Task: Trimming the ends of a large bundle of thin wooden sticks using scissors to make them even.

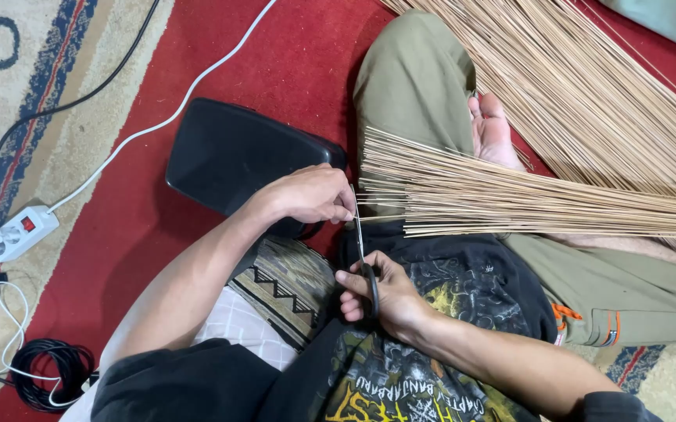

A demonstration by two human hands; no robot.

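- My right hand (389, 301) holds the scissors (363, 258), fingers curled shut through the dark handle loops, blades pointing up and away from me toward the stick ends.
- My left hand (310, 195) is closed around the cut ends of the bundle of sticks (510, 195), pinching them just beside the blade tips.
- The bundle lies across my lap and over my leg in the olive trousers (416, 78), fanning out to my right; a bigger pile of sticks (611, 86) lies on the red carpet (142, 227) beyond my bare foot (493, 129).
- I judge these sticks to be light, thin and stiff, springy along their length and likely to snap if bent sharply. Loose, they would slide and splay, so the hold belongs close to the ends, squeezed tight together.
- The scissors look hard and smooth; the loops are the sure place to grip.
- A black case (236, 152) sits on the carpet behind my left hand, and a white power strip (21, 230) lies well apart at the left.
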